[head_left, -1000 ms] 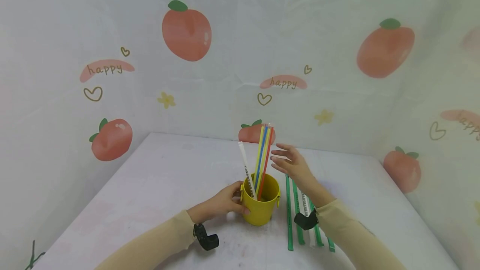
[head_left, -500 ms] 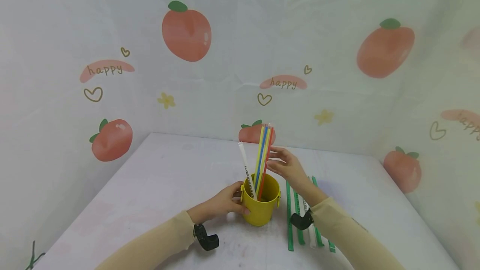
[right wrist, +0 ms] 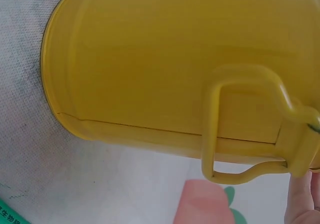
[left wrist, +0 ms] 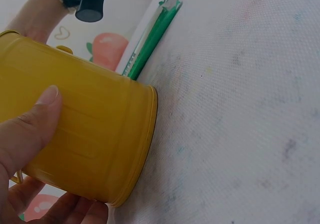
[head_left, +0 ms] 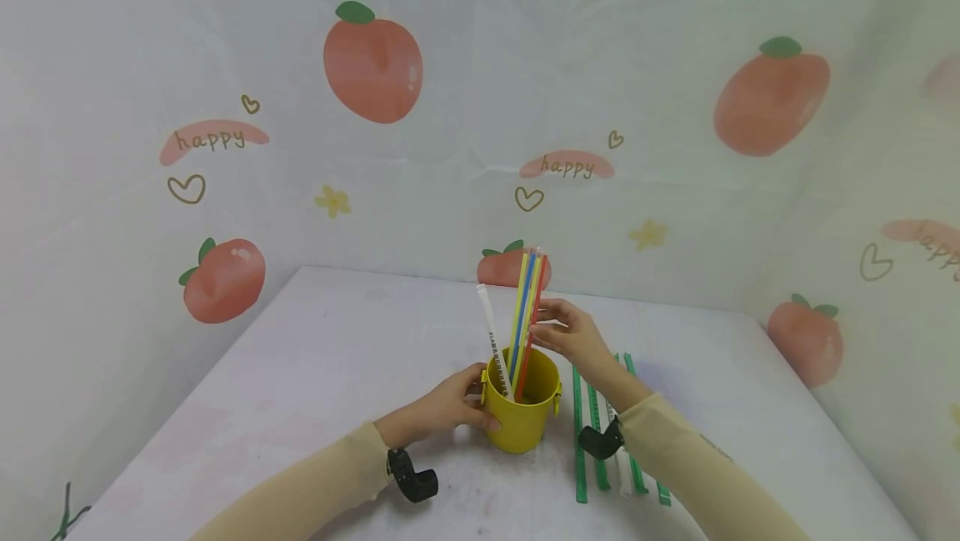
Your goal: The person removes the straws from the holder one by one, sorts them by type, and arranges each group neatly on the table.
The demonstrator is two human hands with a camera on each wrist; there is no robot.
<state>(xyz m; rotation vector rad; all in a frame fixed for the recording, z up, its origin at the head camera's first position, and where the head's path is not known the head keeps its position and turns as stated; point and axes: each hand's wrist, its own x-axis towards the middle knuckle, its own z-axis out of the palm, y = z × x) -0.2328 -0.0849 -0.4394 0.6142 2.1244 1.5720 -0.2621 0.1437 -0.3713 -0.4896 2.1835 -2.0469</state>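
Note:
A small yellow bucket (head_left: 517, 426) stands upright on the table, with a side handle (right wrist: 212, 129) in the right wrist view. My left hand (head_left: 442, 404) grips the bucket's left side, its thumb (left wrist: 37, 119) on the wall and fingers below the handle. Inside lean yellow and blue straws (head_left: 521, 308), a red straw (head_left: 543, 276) and a white paper-wrapped straw (head_left: 489, 326) tilted left. My right hand (head_left: 581, 344) pinches the red straw above the rim, thumb in front; its fingertips are partly hidden by the straws.
Several green and white paper-wrapped straws (head_left: 581, 449) lie side by side right of the bucket, partly beneath my right forearm. The white table (head_left: 360, 333) meets a printed curtain (head_left: 450, 157) behind.
My right hand has moved left and slightly down, from apart beside the straws to contact with the red one. The left hand and bucket have kept their place.

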